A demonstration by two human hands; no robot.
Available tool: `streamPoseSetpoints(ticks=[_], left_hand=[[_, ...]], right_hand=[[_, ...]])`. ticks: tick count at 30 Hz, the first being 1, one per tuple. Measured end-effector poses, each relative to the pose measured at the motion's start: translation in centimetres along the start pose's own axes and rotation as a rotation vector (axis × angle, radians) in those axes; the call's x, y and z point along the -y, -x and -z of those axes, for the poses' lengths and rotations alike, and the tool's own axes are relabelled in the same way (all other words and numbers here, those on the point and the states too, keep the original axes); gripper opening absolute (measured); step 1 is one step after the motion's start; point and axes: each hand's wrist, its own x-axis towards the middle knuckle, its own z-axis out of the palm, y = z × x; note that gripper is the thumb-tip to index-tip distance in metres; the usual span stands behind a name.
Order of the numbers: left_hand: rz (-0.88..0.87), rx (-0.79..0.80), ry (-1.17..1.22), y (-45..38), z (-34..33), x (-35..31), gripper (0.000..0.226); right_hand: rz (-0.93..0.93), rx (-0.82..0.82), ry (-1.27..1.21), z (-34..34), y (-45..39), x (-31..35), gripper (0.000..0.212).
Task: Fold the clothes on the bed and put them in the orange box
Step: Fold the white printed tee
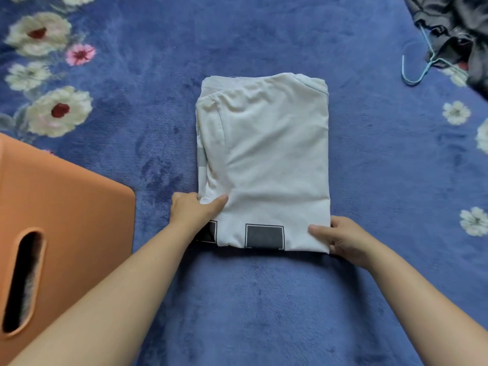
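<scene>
A white T-shirt [266,159] lies folded into a tall rectangle in the middle of the blue bed cover, with dark printed rectangles along its near edge. My left hand [194,210] grips its near left corner, thumb on top and fingers tucked under the fabric. My right hand [335,235] pinches the near right corner in the same way. The orange box [66,207] stands at the left, its near wall with a slot handle facing me; its inside is hidden.
A pile of dark clothes [459,27] with a light blue wire hanger [420,67] lies at the far right. The blue flowered bed cover [264,299] spreads all around the shirt.
</scene>
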Motion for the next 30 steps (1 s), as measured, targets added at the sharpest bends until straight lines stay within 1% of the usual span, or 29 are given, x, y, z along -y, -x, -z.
streamPoseSetpoints(ticks=[1,3,4,7,9,10,13,14,17,18,20,21,22,25,26,27,28,29,30], left_hand=[[0.009,0.053,0.091,-0.1,0.3,0.2,0.082],[0.030,0.147,0.255,-0.5,1.4,0.0,0.059],[0.043,0.177,0.314,-1.0,2.0,-0.4,0.049],[0.074,0.240,0.492,-2.4,3.1,-1.8,0.030],[0.045,0.260,0.587,-3.0,3.2,-3.0,0.016],[0.033,0.261,0.633,-3.1,3.1,-3.5,0.016],[0.068,0.218,0.776,-4.3,2.5,-5.1,0.039],[0.086,0.212,0.816,-4.7,2.5,-5.7,0.037],[0.121,0.240,0.876,-5.4,2.9,-7.5,0.016],[0.118,0.244,0.868,-5.5,3.0,-8.1,0.012],[0.108,0.260,0.844,-5.6,3.6,-9.1,0.007],[0.110,0.278,0.836,-5.5,4.0,-9.7,0.006],[0.108,0.292,0.835,-5.4,4.5,-10.3,0.004],[0.015,0.301,0.891,-4.3,7.5,-13.2,0.003],[-0.047,0.295,0.901,-3.9,8.8,-14.3,0.003],[-0.134,0.291,0.910,-3.4,10.2,-15.3,0.005],[-0.241,0.303,0.918,-2.8,11.7,-16.3,0.012],[-0.353,0.326,0.921,-2.0,13.0,-17.0,0.020],[-0.471,0.344,0.918,-1.1,14.4,-17.5,0.024]], right_hand=[[0.004,0.023,-0.023,0.0,0.2,-0.1,0.010],[0.019,0.038,-0.073,0.3,0.3,0.1,0.028],[0.041,0.020,-0.095,0.4,0.2,0.6,0.030],[0.141,-0.071,-0.162,0.4,-0.6,2.4,0.023],[0.181,-0.140,-0.197,0.3,-1.6,3.9,0.007],[0.195,-0.163,-0.201,0.3,-2.1,4.4,0.004],[0.205,-0.187,-0.244,0.4,-3.5,6.1,0.007],[0.211,-0.177,-0.264,0.5,-4.0,6.7,0.010],[0.198,-0.113,-0.350,0.6,-5.1,9.0,0.034],[0.189,-0.097,-0.339,0.7,-5.5,9.9,0.032],[0.148,-0.097,-0.312,0.6,-5.8,11.5,0.010],[0.141,-0.099,-0.301,0.6,-5.8,12.4,0.008],[0.162,-0.110,-0.283,0.8,-5.8,13.2,0.010],[0.285,-0.081,-0.273,1.2,-3.5,17.1,0.009],[0.364,-0.063,-0.275,1.5,-2.7,18.6,0.017],[0.449,-0.025,-0.274,1.8,-1.5,20.3,0.036],[0.532,0.007,-0.257,2.0,-0.2,22.1,0.055],[0.614,0.031,-0.244,2.2,1.3,23.5,0.064],[0.694,0.050,-0.227,2.6,2.7,24.9,0.061]])
